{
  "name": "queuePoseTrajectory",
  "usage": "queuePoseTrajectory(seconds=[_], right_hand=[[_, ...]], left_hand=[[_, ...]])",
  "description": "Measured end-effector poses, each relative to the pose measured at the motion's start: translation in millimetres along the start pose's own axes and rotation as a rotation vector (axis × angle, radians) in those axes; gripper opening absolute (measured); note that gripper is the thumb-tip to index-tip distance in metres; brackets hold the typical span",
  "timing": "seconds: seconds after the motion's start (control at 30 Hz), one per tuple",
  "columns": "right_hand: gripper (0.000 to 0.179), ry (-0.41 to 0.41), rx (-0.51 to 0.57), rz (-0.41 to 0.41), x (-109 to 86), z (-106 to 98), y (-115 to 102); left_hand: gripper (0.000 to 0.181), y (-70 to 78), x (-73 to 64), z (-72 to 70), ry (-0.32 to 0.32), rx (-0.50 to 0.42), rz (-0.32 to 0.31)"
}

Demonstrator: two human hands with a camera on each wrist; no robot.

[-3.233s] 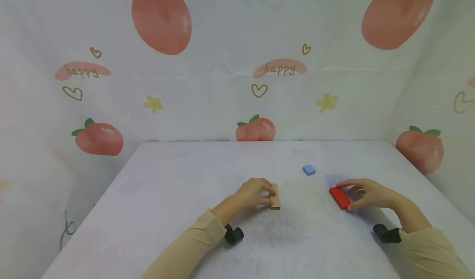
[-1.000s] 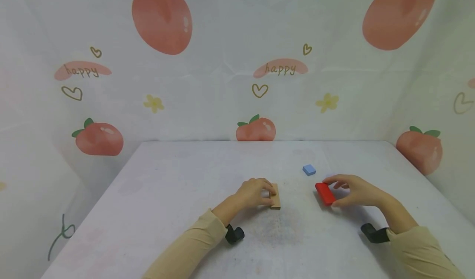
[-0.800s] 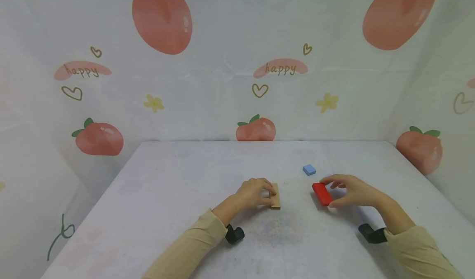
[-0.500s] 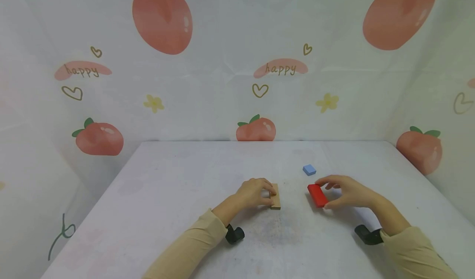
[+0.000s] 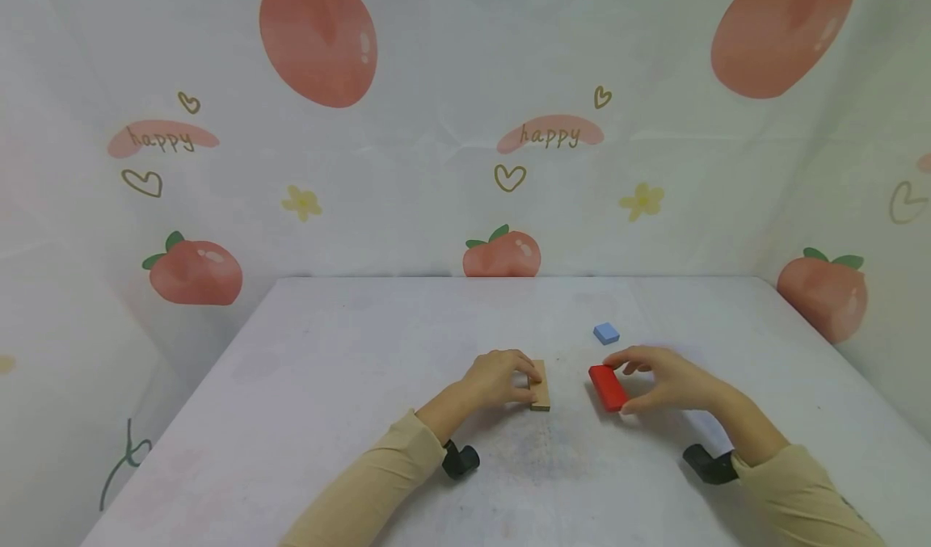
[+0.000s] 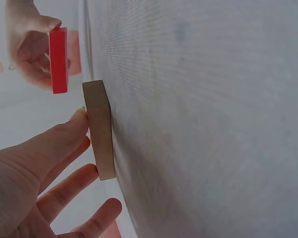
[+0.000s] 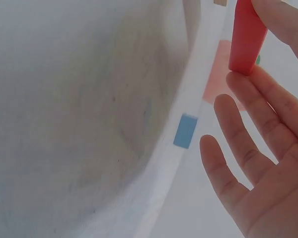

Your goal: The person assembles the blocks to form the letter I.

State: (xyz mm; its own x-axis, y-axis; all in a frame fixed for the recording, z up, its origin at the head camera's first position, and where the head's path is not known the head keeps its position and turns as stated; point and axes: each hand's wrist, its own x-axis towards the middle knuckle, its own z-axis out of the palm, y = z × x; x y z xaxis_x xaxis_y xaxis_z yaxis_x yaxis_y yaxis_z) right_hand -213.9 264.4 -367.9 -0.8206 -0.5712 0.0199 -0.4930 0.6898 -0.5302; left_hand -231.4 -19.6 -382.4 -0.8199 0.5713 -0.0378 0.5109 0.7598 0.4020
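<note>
The left hand (image 6: 20, 183) pinches a wooden block (image 6: 101, 134), its thumb tip against the side toward the palm and a fingertip touching near the opposite end; one more finger reaches out below, apart from the wood; past the thumb tip, the right hand (image 6: 27, 44) holds a red block (image 6: 58, 62) between thumb and fingers, clear of the wooden one; beyond the left fingertips, a whitish tabletop (image 6: 213, 124) spreads, faintly blotched.

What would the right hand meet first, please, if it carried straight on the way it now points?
Holding the red block, the right hand would probably meet the tan block first, though relative height is hard to judge.
</note>
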Motion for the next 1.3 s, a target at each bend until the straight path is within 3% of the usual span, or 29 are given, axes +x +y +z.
queuePoseTrajectory(seconds=[0.73,1.3], right_hand=[[0.058,0.000,0.015,-0.093,8.6,13.4,-11.0],[0.059,-0.043,0.001,-0.060,13.0,24.4,-22.4]], left_hand=[[0.025,0.8,0.6,0.6,-0.006,0.008,-0.025],[0.027,0.8,0.7,0.1,-0.016,0.012,-0.027]])
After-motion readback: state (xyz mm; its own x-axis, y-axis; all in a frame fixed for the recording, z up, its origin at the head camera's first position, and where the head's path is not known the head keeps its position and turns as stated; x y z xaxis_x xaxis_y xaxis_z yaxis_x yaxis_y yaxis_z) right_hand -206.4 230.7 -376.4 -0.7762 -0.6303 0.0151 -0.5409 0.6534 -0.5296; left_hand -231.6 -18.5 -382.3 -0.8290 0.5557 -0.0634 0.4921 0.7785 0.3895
